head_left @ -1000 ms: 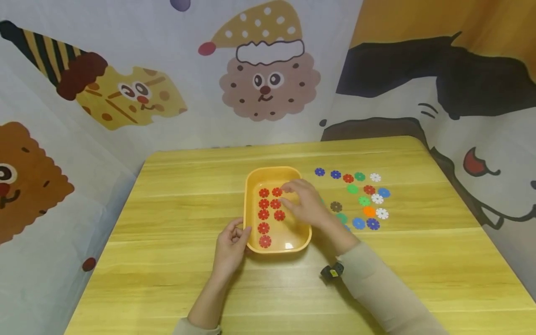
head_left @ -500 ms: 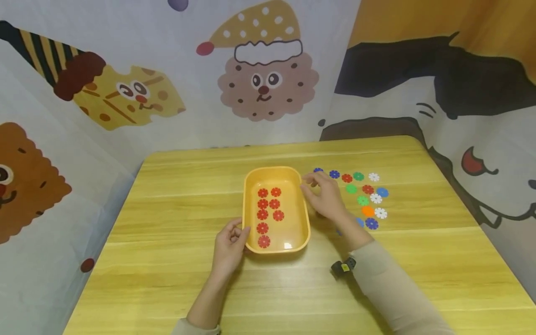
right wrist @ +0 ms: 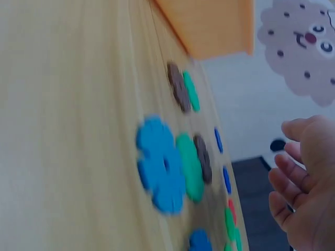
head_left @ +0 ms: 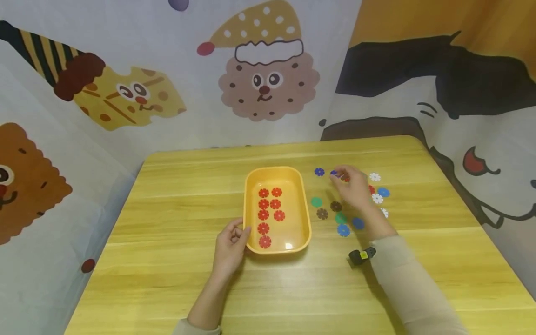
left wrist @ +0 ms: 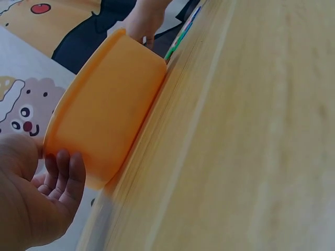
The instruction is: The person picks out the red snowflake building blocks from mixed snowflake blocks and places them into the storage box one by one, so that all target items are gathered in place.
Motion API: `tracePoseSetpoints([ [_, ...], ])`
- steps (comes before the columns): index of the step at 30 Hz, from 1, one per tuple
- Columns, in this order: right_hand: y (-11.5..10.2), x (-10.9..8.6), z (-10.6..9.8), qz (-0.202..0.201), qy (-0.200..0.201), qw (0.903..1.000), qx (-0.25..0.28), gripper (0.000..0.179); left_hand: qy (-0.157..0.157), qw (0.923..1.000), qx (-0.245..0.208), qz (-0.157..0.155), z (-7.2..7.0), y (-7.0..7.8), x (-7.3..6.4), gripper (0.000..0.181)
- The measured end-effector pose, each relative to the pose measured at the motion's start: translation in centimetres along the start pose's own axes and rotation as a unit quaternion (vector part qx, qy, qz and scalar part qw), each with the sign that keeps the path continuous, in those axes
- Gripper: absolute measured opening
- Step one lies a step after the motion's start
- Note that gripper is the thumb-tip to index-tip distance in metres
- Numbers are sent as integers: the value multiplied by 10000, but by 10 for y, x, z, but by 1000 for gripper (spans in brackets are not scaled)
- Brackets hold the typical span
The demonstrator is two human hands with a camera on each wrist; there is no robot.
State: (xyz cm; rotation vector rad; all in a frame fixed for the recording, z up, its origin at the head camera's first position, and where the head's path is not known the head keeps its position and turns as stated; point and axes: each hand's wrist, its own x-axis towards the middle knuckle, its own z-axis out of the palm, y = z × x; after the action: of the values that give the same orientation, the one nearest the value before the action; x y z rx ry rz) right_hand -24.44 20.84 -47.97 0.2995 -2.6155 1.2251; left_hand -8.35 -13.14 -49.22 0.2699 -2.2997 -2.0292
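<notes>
My left hand [head_left: 229,246] grips the left rim of a yellow-orange plastic tray [head_left: 296,239], thumb at the rim and fingers against the outer wall, as the left wrist view shows. Inside the tray lie several red snowflake discs [head_left: 263,228] in two columns, the left one longer. My right hand [head_left: 353,188] hovers over the loose discs to the right of the tray. Its fingertips are near a dark blue disc [head_left: 333,173] and a red disc [head_left: 345,178], partly hidden by the fingers. In the right wrist view, the fingers are loosely bent with nothing between them.
Right of the tray lie more snowflake discs, among them a green disc [head_left: 316,202], a brown disc [head_left: 322,214], a light blue disc [head_left: 343,230] and a white disc [head_left: 374,177]. The wooden table [head_left: 176,209] meets a cartoon-printed cloth [head_left: 188,125] behind it.
My right hand has left the inside of the tray, passed over its right rim and moved right to the loose discs. My left hand and the tray stay in place.
</notes>
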Motion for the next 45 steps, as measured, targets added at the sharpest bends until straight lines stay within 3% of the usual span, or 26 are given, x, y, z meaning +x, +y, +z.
tracePoseSetpoints([
  [8, 18, 5, -13, 262, -382, 9958, -792, 39, 25, 10000, 14, 11, -2, 0, 1, 35],
  [16, 27, -4, -16, 579, -919, 9834, -1452, 41, -83, 9999, 101, 30, -2, -4, -3, 34],
  [22, 29, -8, -16, 745, -977, 9763, -1781, 47, -81, 9999, 84, -6, -3, -4, -3, 36],
  [28, 28, -7, -17, 618, -1167, 9762, -1719, 39, -99, 9999, 92, -44, -3, -2, -3, 36],
  [33, 30, -5, -19, 426, -1279, 9788, -1545, 34, -128, 9998, 165, -78, -2, 17, -9, 35],
  [36, 33, -3, -22, 428, -1342, 9777, -1557, 43, -147, 9998, 109, 45, -2, 14, -8, 36],
  [39, 33, -1, -24, 562, -1501, 9743, -1585, 50, -122, 9999, 65, 83, -2, -3, -2, 37],
  [45, 31, 3, -25, 708, -1846, 9678, -1556, 52, -69, 9999, 116, 68, -2, -2, 0, 37],
])
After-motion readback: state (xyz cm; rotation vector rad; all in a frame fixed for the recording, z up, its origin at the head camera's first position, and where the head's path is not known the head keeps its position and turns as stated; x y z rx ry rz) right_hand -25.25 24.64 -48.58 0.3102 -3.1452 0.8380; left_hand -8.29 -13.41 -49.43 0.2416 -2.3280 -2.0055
